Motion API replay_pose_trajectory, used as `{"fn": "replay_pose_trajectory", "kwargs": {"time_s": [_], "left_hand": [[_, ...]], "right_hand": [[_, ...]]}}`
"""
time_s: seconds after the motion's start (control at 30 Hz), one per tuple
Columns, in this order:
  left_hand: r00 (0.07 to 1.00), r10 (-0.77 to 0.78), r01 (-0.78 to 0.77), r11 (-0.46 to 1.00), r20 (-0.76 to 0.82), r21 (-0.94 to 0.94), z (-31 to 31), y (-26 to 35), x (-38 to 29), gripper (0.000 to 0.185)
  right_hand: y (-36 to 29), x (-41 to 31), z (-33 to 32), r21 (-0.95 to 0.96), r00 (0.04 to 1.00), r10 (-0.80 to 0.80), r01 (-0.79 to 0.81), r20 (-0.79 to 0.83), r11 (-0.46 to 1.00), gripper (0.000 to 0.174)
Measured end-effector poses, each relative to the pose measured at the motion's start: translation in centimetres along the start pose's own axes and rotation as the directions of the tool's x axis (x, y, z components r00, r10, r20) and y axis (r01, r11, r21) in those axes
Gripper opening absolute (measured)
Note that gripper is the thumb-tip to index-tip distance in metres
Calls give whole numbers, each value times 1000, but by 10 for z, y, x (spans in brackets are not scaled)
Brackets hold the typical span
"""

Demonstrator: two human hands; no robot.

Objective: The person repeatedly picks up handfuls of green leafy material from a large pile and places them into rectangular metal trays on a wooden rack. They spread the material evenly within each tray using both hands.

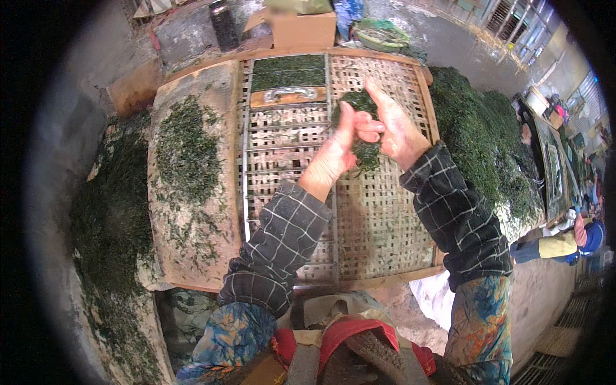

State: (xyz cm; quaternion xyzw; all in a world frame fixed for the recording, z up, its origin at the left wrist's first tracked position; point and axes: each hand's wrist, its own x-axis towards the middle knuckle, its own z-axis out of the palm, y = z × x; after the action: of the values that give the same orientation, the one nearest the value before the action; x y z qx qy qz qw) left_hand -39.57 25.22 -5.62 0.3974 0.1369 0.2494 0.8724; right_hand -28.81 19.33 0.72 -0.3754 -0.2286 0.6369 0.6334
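Note:
My left hand (342, 139) and my right hand (397, 126) face each other above the right part of a woven lattice tray (385, 211). Between them is a clump of dark green shredded leaf (369, 156), partly hidden by my palms and fingers. Just left of my hands, a metal frame with crossbars (246, 159) lies on the lattice. A wooden bar with a metal handle (288, 96) sits across that frame. Beyond the bar, a layer of green leaf (288, 71) fills the frame's far section.
A board (192, 77) on the left bears scattered leaf (187, 149). Large leaf heaps lie at far left (120, 211) and right (474, 139). Behind the tray stand a cardboard box (305, 31), a dark cylinder (224, 26) and a green basin (382, 36). A person (563, 243) is at far right.

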Motion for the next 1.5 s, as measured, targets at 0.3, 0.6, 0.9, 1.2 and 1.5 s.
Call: {"fn": "replay_pose_trajectory", "kwargs": {"time_s": [0.3,0.6,0.9,1.2,1.5], "left_hand": [[869,327,-439,856,-372,-274,-150,153,56,19],[691,304,-247,952,-655,180,-329,177,58,9],[631,293,604,395,-718,692,-366,277,25,25],[917,10,-300,-642,399,706,-250,90,26,53],[960,19,-218,-578,280,786,-258,74,32,60]], "right_hand": [[17,137,33,-817,994,-76,111,83,566,47],[81,233,-46,-904,903,-210,307,375,-297,44],[107,256,-85,-913,950,-218,126,224,-388,44],[78,247,-77,-969,984,91,-170,-156,178,30],[20,200,-103,-971,992,121,-64,-37,229,27]]}}
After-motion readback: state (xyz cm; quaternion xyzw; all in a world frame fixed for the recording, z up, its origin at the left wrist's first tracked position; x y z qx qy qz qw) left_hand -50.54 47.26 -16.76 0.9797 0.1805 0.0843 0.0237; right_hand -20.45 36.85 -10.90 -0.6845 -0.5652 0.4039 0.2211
